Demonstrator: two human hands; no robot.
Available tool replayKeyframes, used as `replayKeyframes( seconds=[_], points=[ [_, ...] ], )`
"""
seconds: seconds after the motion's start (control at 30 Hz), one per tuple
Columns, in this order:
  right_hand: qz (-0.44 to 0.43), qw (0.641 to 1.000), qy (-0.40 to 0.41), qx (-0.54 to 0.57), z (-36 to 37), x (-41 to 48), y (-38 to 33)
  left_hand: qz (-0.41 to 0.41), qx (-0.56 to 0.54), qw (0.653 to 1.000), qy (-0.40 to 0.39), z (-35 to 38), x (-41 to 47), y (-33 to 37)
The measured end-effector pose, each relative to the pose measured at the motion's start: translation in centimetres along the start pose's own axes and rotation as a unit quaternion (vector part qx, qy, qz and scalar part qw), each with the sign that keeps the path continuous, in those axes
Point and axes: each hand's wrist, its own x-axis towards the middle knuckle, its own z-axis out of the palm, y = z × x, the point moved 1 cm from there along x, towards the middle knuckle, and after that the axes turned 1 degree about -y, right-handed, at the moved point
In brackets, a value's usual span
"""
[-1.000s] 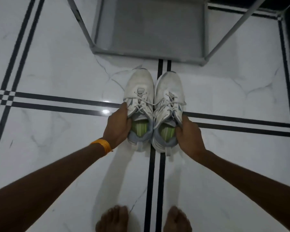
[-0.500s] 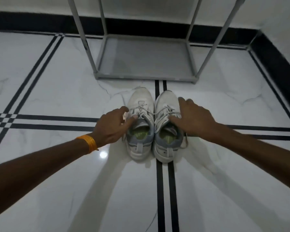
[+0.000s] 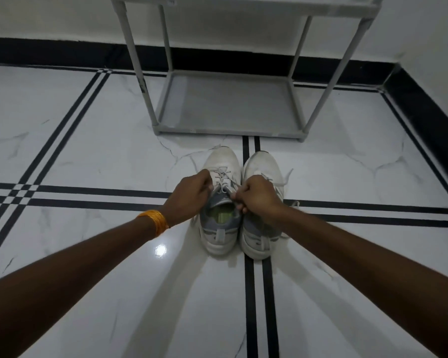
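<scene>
We saw both arms reach forward from 7 and 5 o'clock. The left hand (image 3: 192, 195) and right hand (image 3: 258, 197) met over one shoe (image 3: 219, 237), their fingers curled and pinching its laces (image 3: 225, 177). That shoe was white with a grey heel and a green insole. It stood on the floor (image 3: 88, 156), with the second shoe (image 3: 258, 164) just beside it at 3 o'clock and its toe toward the rack (image 3: 228, 109) at 12.

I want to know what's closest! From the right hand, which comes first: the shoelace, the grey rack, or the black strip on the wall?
1. shoelace, pinched in the right hand itself.
2. grey rack, on the floor past the shoe toes.
3. black strip, along the wall behind the rack.
</scene>
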Motion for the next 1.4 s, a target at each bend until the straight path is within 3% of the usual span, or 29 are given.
replayKeyframes(
  seconds=[0.17,0.3,0.5,0.7,0.77,0.87,0.93,1.0,1.1,1.2,1.27,1.33,1.4],
  points=[
    [0.093,0.986,0.003,0.136,-0.3,0.9,0.3,-0.079,-0.088,0.992,-0.048,0.1,0.2,0.9],
    [0.112,0.978,0.041,0.169,0.1,0.7,0.4,-0.174,-0.254,0.949,-0.064,0.1,0.6,0.5],
    [0.061,0.984,0.108,0.128,0.6,-0.2,0.6,-0.205,-0.260,0.943,0.009,0.7,0.6,0.3],
    [0.015,0.987,0.139,0.081,1.1,-0.3,0.4,-0.196,-0.252,0.947,0.007,1.0,0.1,0.0],
    [0.003,0.988,0.140,0.060,1.0,-0.4,0.5,-0.167,-0.213,0.962,0.012,0.5,-0.2,0.4],
    [-0.037,0.993,0.114,-0.011,0.1,-0.6,0.5,-0.077,-0.036,0.996,0.014,-1.0,-0.3,0.3],
    [-0.064,0.991,0.074,-0.086,-1.1,-0.9,0.1,-0.050,0.048,0.997,0.025,-2.8,-0.5,0.7],
    [-0.076,0.987,0.041,-0.133,-2.8,-1.4,-1.0,-0.033,0.041,0.998,0.033,-4.8,-0.8,1.7],
    [-0.121,0.974,0.064,-0.180,-6.0,-2.1,-4.0,0.012,-0.012,0.996,0.086,-6.9,-0.8,3.1],
    [-0.192,0.959,0.095,-0.187,-8.6,-2.7,-7.4,0.077,-0.060,0.994,0.048,-7.3,-0.6,5.4],
    [-0.247,0.939,0.114,-0.210,-9.4,-2.8,-9.1,0.184,0.007,0.983,0.004,-7.0,-0.8,7.6],
    [-0.297,0.917,0.101,-0.245,-9.4,-2.8,-10.1,0.306,0.153,0.939,-0.022,-6.3,-0.8,9.4],
    [-0.344,0.893,0.089,-0.276,-9.1,-2.9,-10.5,0.352,0.279,0.893,-0.023,-6.1,-0.1,10.0]
  ],
)
